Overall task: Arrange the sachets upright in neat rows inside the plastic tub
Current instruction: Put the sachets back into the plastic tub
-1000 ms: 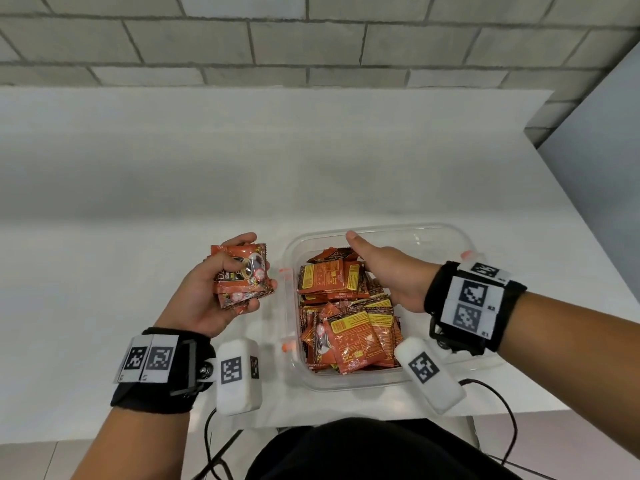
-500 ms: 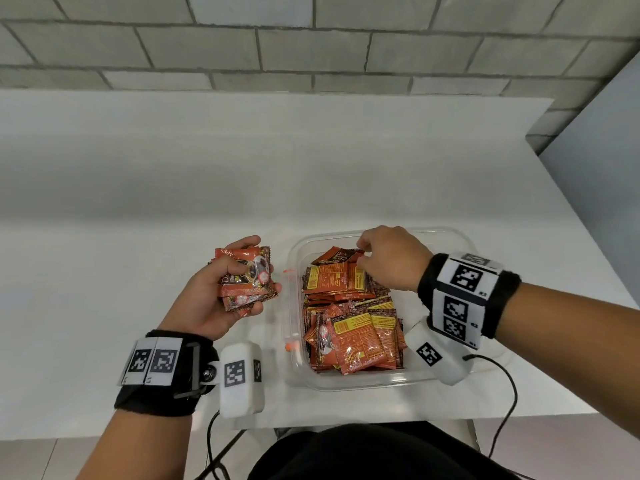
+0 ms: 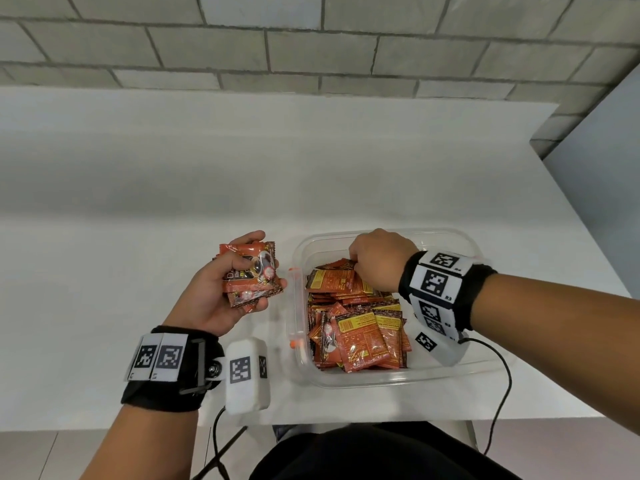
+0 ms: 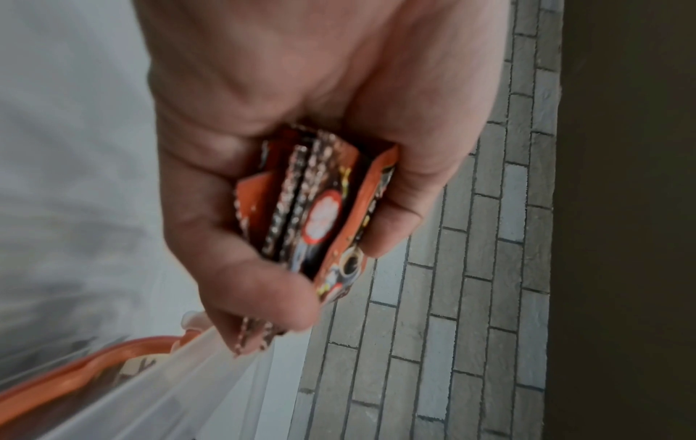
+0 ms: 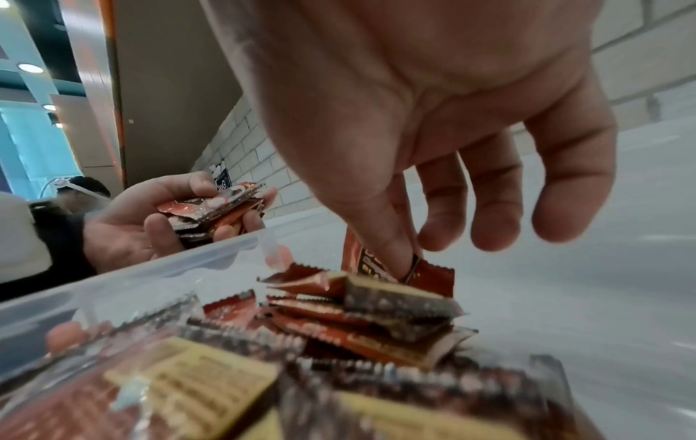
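A clear plastic tub point(image 3: 460, 370) stands on the white table, filled on its left side with a loose heap of orange sachets point(image 3: 356, 327). My left hand point(image 3: 221, 289) hovers just left of the tub and grips a small stack of sachets point(image 3: 251, 275), seen edge-on in the left wrist view point(image 4: 320, 214). My right hand point(image 3: 375, 261) reaches into the far part of the tub, knuckles up. In the right wrist view its thumb and forefinger pinch one upright sachet point(image 5: 433, 275) at the far end of the sachet heap point(image 5: 361, 315).
The tub's right half point(image 3: 446, 271) shows bare plastic. A grey brick wall point(image 3: 311, 43) runs behind the white table point(image 3: 173, 168). Wrist cables point(image 3: 498, 393) hang over the near table edge. The tub's orange-trimmed rim point(image 4: 68, 384) lies beside my left hand.
My right hand has turned over from thumb-up to knuckles-up and dipped into the far end of the heap, pinching one sachet. The left hand keeps its stack almost still.
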Demonstrator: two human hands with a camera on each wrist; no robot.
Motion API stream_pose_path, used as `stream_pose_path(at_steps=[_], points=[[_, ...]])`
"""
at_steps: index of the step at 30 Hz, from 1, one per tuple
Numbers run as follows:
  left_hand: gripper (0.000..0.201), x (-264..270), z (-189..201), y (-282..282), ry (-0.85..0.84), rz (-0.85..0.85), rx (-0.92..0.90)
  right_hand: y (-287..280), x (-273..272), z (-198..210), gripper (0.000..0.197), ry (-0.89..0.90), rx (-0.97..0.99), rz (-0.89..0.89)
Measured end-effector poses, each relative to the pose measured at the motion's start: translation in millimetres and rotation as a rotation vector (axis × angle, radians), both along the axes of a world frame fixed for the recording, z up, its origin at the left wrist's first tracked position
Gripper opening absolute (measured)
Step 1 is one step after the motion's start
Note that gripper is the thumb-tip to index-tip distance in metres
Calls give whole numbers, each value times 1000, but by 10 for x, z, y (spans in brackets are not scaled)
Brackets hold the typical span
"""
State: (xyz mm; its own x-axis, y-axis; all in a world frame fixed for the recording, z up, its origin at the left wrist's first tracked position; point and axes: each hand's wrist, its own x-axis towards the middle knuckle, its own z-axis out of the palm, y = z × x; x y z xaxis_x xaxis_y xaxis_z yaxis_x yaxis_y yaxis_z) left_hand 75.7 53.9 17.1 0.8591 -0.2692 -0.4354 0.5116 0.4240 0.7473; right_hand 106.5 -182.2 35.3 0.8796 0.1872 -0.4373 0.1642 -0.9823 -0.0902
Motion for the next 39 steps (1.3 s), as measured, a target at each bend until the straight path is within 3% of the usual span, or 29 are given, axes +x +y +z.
stream_pose_path(at_steps=[6, 11, 13, 17, 21, 24, 29, 33, 39], points=[[49, -17, 285, 7, -96, 9, -32, -163, -63, 389, 20, -193, 187, -60], [42, 47, 594, -376, -92, -81, -160, -360, -300, 733, 8, -766, 537, -57], [38, 96, 681, -641, -65, -138, -192, -342, -408, 771, 8, -856, 600, 1], [33, 122, 794, -1063, -54, -214, -285, -322, -572, 730, 19, -823, 581, 153], [61, 101, 734, -1202, -107, -218, -371, -449, -659, 747, 13, -804, 553, 231], [73, 88, 651, -1241, -158, -293, -421, -527, -716, 731, 22, -688, 558, 214], [62, 116, 560, -1282, -164, -281, -359, -638, -729, 748, 21, -547, 995, -124], [54, 98, 509, -1344, -158, -290, -329, -639, -615, 698, 50, -384, 1061, -475], [43, 107, 460, -1359, -102, -271, -334, -690, -559, 588, 23, -127, 1181, -571]])
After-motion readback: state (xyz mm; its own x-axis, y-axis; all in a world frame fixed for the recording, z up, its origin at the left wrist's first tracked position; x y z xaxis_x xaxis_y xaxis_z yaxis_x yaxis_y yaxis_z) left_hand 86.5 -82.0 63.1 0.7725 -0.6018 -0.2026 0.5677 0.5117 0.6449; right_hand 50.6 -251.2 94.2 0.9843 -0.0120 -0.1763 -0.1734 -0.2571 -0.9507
